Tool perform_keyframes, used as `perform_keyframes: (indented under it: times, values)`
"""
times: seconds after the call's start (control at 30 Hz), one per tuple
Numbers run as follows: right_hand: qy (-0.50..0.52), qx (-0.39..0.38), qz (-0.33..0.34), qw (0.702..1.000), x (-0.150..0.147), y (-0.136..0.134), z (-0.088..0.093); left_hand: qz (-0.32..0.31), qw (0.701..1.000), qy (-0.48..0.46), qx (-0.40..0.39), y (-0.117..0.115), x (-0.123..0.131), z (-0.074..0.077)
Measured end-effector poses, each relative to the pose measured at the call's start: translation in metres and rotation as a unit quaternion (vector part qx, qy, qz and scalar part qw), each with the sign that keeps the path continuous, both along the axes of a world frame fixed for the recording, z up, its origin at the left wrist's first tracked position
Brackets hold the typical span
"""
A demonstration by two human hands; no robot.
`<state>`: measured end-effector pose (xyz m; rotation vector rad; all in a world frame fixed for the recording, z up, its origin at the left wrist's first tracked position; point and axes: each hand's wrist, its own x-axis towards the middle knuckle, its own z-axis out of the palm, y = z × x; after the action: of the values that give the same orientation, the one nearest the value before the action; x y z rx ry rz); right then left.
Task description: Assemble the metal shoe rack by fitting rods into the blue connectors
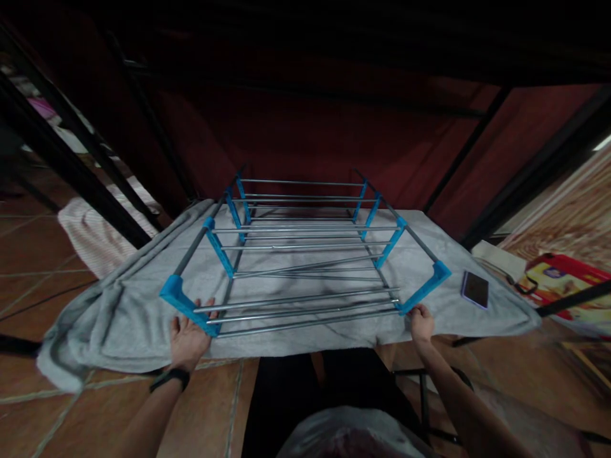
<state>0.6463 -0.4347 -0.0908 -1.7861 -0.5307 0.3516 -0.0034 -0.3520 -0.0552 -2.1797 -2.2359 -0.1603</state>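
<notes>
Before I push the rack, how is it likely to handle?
The rack is probably light for its size, since it is mostly open framework. It may wobble rather than stay rigid, as one bar slants out of line with its neighbours. Pushed, it could drag the soft grey cloth beneath, which lies rumpled at the left.

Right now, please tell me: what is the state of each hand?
Left hand: open, at the near-left blue plastic connector.
Right hand: fingers curled at the near-right blue plastic connector; whether it holds it cannot be told.
</notes>
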Motion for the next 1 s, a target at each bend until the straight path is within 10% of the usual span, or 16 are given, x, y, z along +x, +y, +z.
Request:
perform_keyframes:
  times: [0.5,1.0]
  values:
    - [-0.01,-0.031,0.029,0.999,0.003,-0.01,-0.004,0.008,1.0,-0.002,0.023,-0.002,-0.003,-0.008]
    - [-0.322,-0.154,0.0,0.934,-0.001,-0.027,-0.038,0.033,0.999,0.005,0.029,-0.007,0.0,-0.014]
